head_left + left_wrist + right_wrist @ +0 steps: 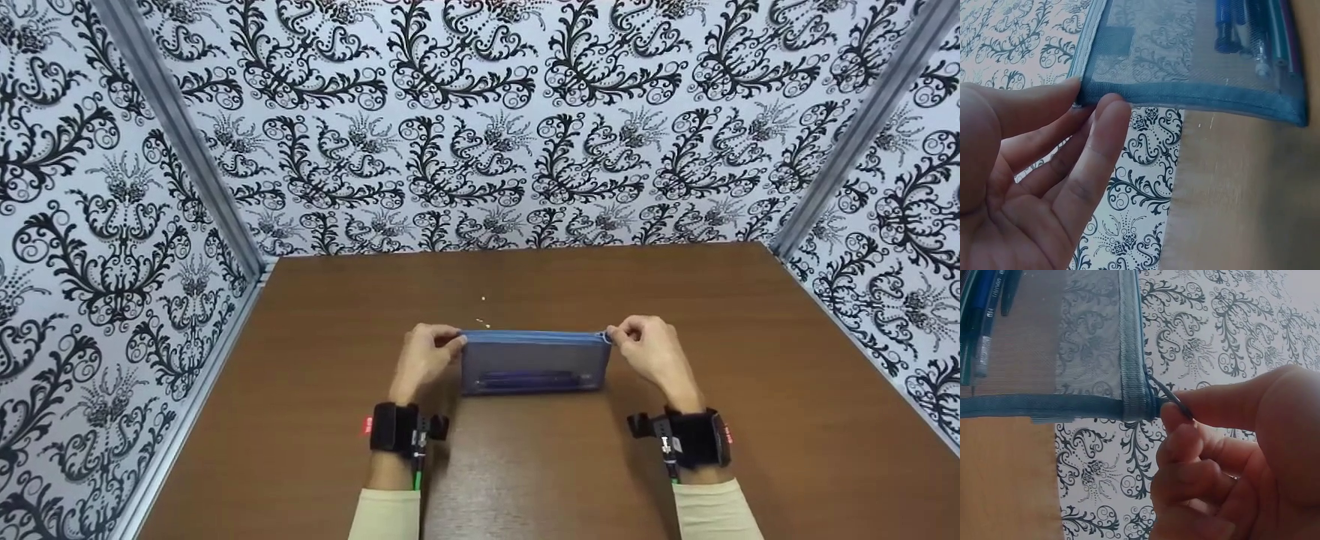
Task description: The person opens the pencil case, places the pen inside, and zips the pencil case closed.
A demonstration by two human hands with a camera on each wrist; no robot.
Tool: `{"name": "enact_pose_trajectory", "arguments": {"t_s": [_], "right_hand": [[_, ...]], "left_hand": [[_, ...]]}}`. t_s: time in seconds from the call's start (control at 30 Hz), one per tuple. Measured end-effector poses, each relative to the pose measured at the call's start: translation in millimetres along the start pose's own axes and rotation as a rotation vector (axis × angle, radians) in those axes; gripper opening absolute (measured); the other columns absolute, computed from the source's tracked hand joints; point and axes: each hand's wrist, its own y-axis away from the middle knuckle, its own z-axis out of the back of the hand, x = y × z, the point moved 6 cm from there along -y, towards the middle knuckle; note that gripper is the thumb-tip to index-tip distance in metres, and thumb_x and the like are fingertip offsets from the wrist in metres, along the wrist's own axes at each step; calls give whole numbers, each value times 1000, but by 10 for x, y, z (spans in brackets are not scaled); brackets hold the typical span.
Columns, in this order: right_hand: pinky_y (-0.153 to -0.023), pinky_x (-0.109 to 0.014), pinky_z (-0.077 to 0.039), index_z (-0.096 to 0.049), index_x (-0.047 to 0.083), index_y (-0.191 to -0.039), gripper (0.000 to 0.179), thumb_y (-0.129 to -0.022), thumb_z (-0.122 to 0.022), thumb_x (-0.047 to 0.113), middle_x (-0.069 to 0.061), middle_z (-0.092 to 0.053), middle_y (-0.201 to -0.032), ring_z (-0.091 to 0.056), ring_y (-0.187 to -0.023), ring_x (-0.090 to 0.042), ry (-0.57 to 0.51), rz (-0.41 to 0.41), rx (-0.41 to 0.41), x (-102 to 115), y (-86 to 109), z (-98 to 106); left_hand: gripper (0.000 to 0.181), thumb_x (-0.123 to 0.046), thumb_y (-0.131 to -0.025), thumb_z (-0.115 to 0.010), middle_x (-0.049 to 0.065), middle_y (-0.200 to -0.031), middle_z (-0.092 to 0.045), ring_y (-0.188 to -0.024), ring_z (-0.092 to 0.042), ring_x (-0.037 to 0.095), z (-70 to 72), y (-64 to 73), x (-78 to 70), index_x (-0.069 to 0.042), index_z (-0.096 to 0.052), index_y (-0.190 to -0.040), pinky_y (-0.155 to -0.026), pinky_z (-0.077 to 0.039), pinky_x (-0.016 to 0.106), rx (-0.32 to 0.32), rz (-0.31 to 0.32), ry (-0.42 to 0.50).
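A blue see-through mesh zip pouch (pixel 536 361) is held up by its top edge, zip side uppermost, in the middle of the head view. Several pens and pencils (pixel 1230 28) lie along its bottom, visible through the mesh. My left hand (pixel 429 354) pinches the top left corner between thumb and fingers. At the opposite top corner, my right hand (pixel 651 349) pinches the end of the zip. A thin zip pull (pixel 1169 396) runs from the zip into the right thumb and fingertips. The zip (pixel 536 337) looks closed along its length.
Brown wooden table (pixel 337 300) lies under both hands. A few tiny white specks (pixel 484 324) lie on it just behind the pouch. Black-and-white patterned panels (pixel 480 150) with grey metal posts (pixel 176 135) enclose the back and sides. Each wrist wears a black strap (pixel 394 427).
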Motion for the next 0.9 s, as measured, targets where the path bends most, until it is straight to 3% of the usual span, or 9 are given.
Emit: {"name": "enact_pose_trajectory", "arguments": {"t_s": [0.27,0.4,0.63,0.9], "right_hand": [[-68,-33,-42,-70,5,-85,16,-95,-63,15,-4,-64,-74,-55,-70,-19,-8,55,-72,-12,-45,-105],[-72,-35,-46,-70,4,-92,13,-95,-62,13,-7,-69,-83,-61,-75,-20,-22,54,-55,-12,-49,-176],[-57,-29,-52,-68,1,-100,13,-97,-61,12,-14,-72,-86,-69,-65,-28,-122,18,30,-16,-47,-316],[-56,-27,-53,-67,0,-101,10,-95,-61,6,-17,-71,-92,-69,-67,-32,-171,7,70,-18,-60,-431]], "left_hand": [[25,-12,-91,-69,13,-105,-74,-96,-69,25,-58,-14,-30,1,-73,-113,-88,-54,41,-14,-54,-60],[28,-13,-92,-69,14,-107,-74,-98,-69,26,-88,-12,-19,1,-72,-115,-90,-53,41,6,-35,-56],[29,-15,-94,-67,14,-109,-73,-100,-68,27,-119,-12,1,0,-71,-118,-91,-53,42,44,-16,-54],[45,-23,-98,-61,20,-124,-66,-115,-63,32,-171,-21,46,4,-58,-134,-101,-48,44,99,29,-32]]}}
